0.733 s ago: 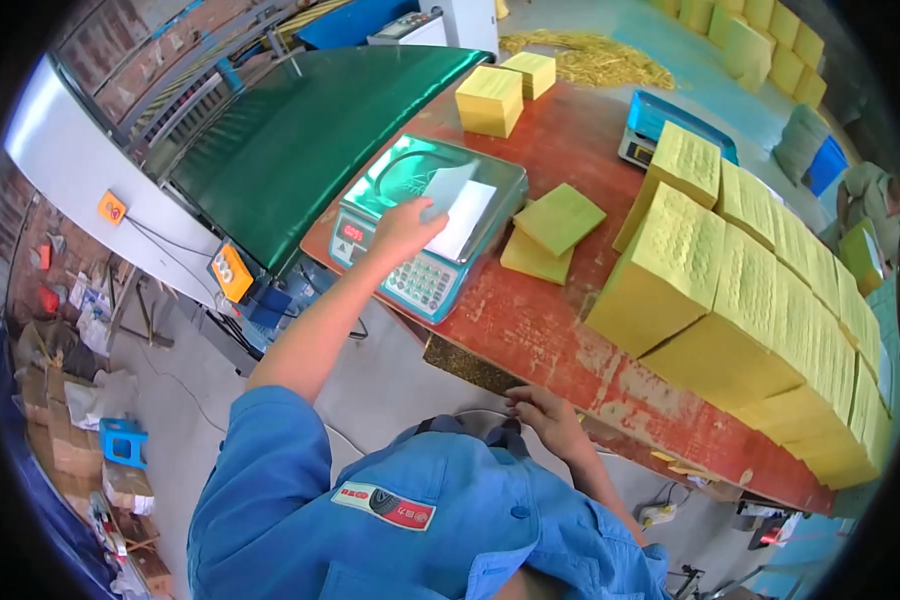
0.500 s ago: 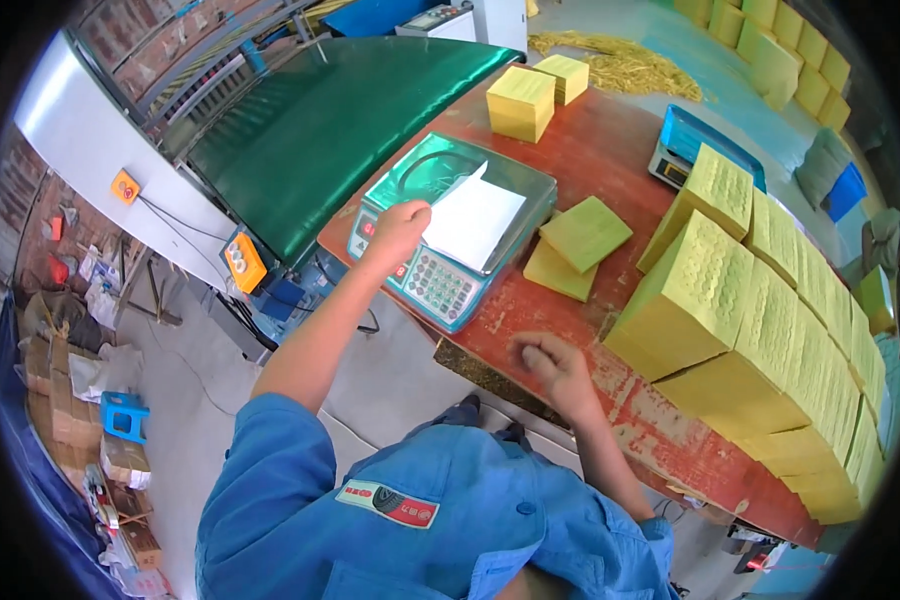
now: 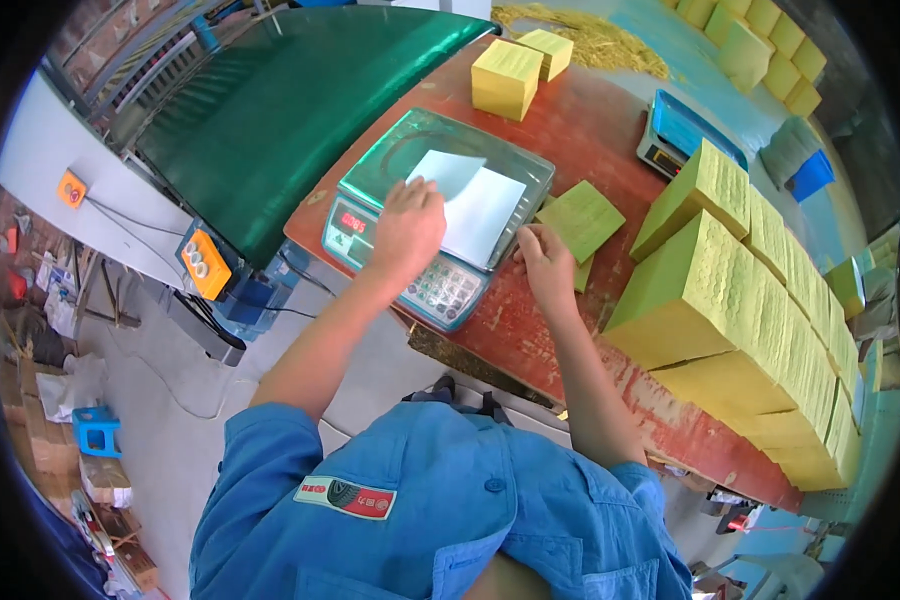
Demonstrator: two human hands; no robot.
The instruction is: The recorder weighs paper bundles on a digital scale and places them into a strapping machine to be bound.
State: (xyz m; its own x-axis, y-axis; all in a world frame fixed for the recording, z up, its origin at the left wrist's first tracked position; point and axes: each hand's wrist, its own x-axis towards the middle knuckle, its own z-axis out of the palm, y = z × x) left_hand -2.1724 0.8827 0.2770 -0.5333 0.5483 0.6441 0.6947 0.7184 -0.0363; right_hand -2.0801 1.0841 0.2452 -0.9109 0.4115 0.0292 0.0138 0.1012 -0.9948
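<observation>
Left hand (image 3: 410, 232) at left edge of paper (image 3: 490, 213), which lies on scale (image 3: 395, 163), seemingly to steady it; pinch or mere touch, cannot tell. Right hand (image 3: 548, 262) by scale's right edge, fingers curled, grip hidden. Yellow pads (image 3: 582, 220) crowd that side; yellow stacks (image 3: 715, 300) fill right of table (image 3: 525, 345); green belt (image 3: 290, 110) borders left

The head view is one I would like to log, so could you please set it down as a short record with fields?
Left hand: at the left side of the white paper; grip unclear
Right hand: beside the right edge of the scale, loosely curled
Scale display: lit red
Table: red, worn
Table's right side: stacked yellow blocks
Upper left: green belt surface
Clothing: blue jacket
</observation>
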